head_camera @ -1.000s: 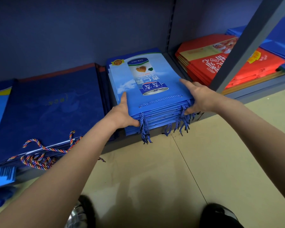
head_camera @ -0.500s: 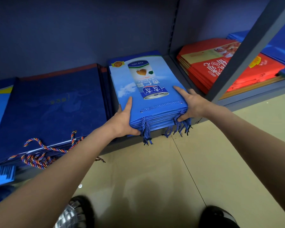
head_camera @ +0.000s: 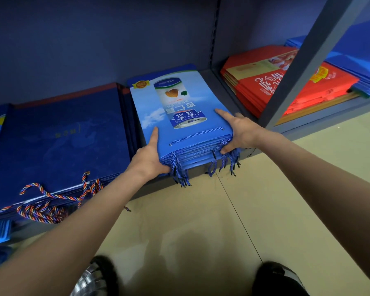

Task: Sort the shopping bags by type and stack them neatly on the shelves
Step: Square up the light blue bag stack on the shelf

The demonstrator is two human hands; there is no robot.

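Shelf: grey-blue metal shelf unit (head_camera: pixel 220 86), lowest board just above the beige floor; a slanted upright post (head_camera: pixel 303 67) stands just right of the working bay.
Navy stack: flat pile of dark navy paper bags (head_camera: pixel 58 142) left of centre; its multicoloured twisted cord handles (head_camera: pixel 51 201) spill over the front lip. Risk: a cord could snag an arm passing above it and drag the top bags out.
Red stack: flat pile of red printed paper bags (head_camera: pixel 286 88) in the next bay, beyond the post.
Task stack: pile of light blue glossy paper bags printed with a can picture (head_camera: pixel 179 116), lying flat on the board between the navy pile and the post, front edge level with or slightly over the lip.
Left hand (head_camera: pixel 150 157): thumb laid on the top bag, fingers hidden beneath; pinching the left front corner.
Right hand (head_camera: pixel 239 131): fingers stretched along the right edge, thumb tucked at the front by the blue cords (head_camera: pixel 226 154).
Risk 1: glossy sheets may slide on each other if pushed unevenly, fanning the pile.
Risk 2: rightward shove could jam bags against the post.
Risk 3: hanging cords could fold under the pile and tilt it.
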